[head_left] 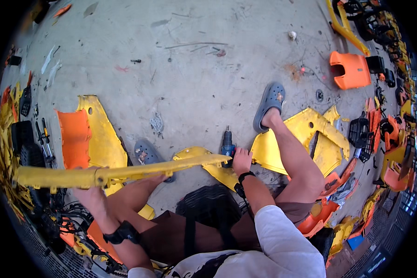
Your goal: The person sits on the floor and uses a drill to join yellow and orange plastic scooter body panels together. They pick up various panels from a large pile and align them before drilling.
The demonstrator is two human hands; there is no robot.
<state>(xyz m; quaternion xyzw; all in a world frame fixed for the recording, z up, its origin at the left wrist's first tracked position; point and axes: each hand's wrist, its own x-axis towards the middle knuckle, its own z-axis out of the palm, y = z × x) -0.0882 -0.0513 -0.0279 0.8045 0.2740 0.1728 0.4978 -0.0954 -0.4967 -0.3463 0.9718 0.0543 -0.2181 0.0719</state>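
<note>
My left hand (89, 193) is closed under a long, narrow yellow plastic panel (125, 172), its fingers partly hidden behind it. The panel is raised over my left leg, and its tapered end reaches toward my right hand (242, 161). That hand is closed at a blue and black cordless drill (227, 147), whose chuck points away from me. The drill's handle is hidden by my fingers. Beneath the panel's tapered end, a curved yellow panel (190, 153) lies on the floor between my feet.
Yellow panels (99, 134) and an orange panel (75, 139) lie left; a large yellow panel (282, 143) lies under my right leg. Screwdrivers (45, 134) are at far left. An orange cover (350, 69) sits far right. Piled plastic parts line both sides. A black crate-like object (208, 206) is beneath me.
</note>
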